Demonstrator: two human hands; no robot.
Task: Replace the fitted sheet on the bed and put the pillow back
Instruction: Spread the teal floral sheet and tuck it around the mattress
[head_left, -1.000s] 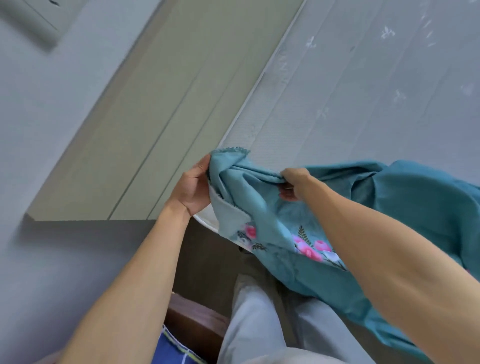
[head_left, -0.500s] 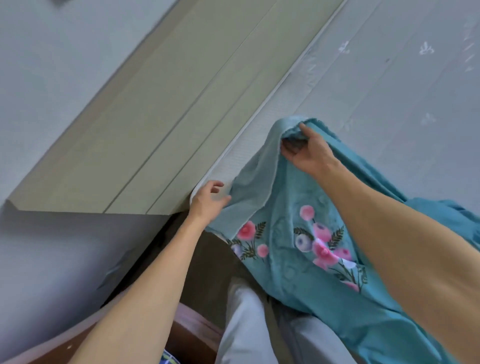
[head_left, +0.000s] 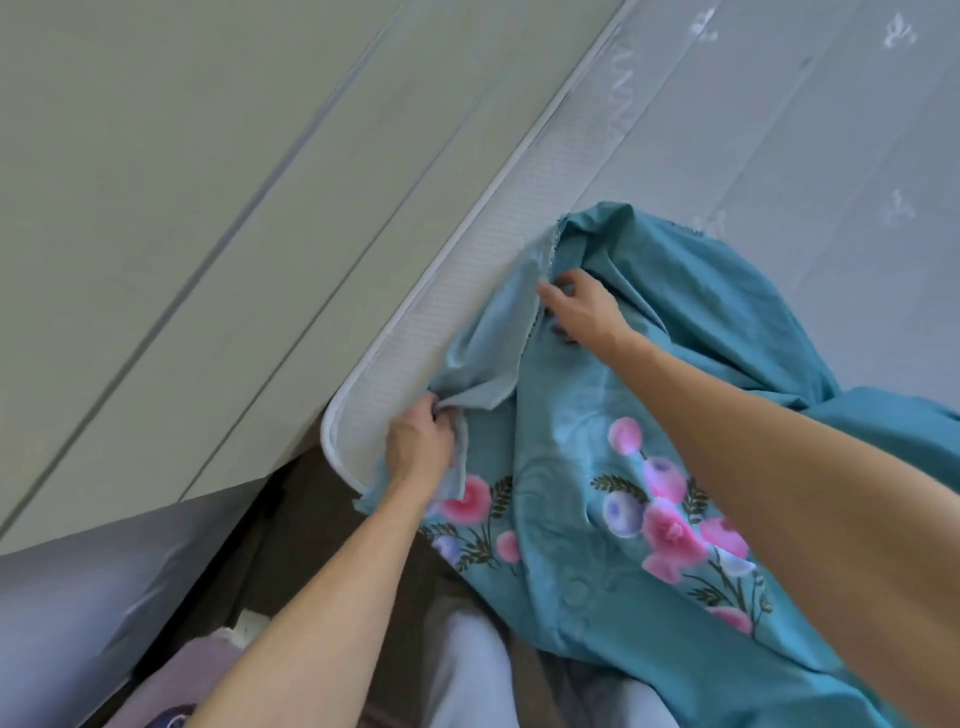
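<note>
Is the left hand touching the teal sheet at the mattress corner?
Touching. The head view shows the left hand gripping a bunched fold of the teal sheet beside the mattress corner.

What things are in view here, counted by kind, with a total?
Hands: 2, left hand and right hand, both gripping the sheet
Teal floral sheet: 1
Bare mattress: 1
Pale panelled headboard: 1
Total: 5
</note>
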